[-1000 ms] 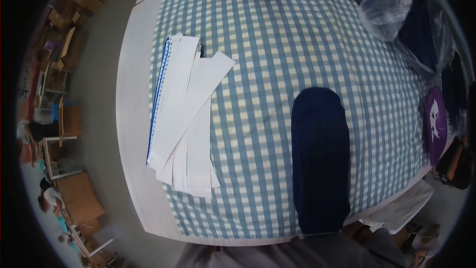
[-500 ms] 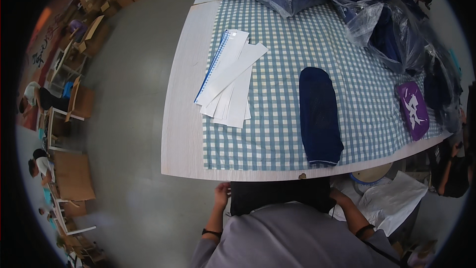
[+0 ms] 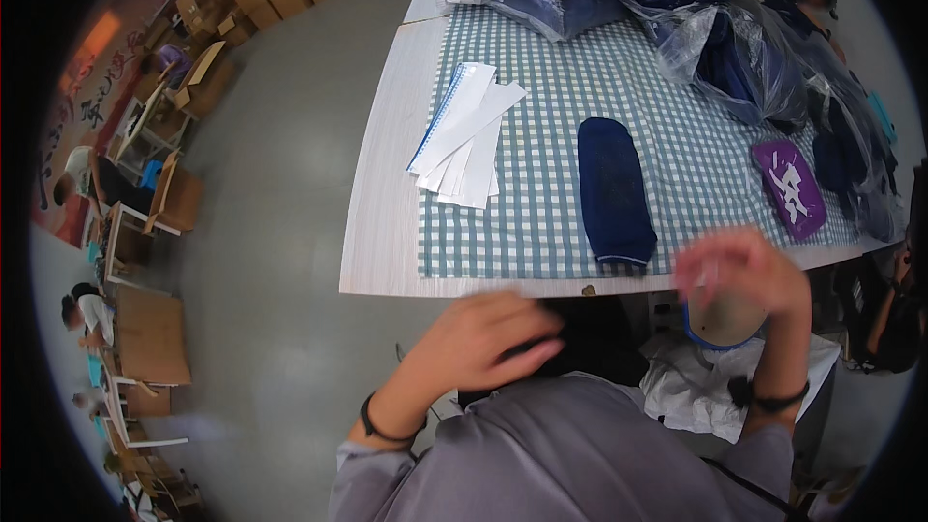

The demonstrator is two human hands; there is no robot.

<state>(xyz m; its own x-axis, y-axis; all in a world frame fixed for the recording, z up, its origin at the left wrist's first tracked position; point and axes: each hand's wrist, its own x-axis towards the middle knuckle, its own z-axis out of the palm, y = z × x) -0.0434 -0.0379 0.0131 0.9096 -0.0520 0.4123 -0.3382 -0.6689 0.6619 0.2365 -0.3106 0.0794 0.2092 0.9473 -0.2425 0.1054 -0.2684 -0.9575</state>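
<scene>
Holding navy fabric (image 3: 732,60), clear bags (image 3: 688,44) lie beyond the right hand (image 3: 746,267).

- Upper centre to right: a table (image 3: 377,232) with a cloth (image 3: 541,213) on it.
- On the cloth: paper strips (image 3: 474,135) left, a fabric piece (image 3: 616,193) right of them, a pouch (image 3: 791,191) farther right.
- Behind these, toward the upper right: bagged fabric (image 3: 739,63).
- Lower centre: the left hand (image 3: 488,338), below the table edge.
- Right of it: the right hand (image 3: 742,269), below the pouch.
</scene>
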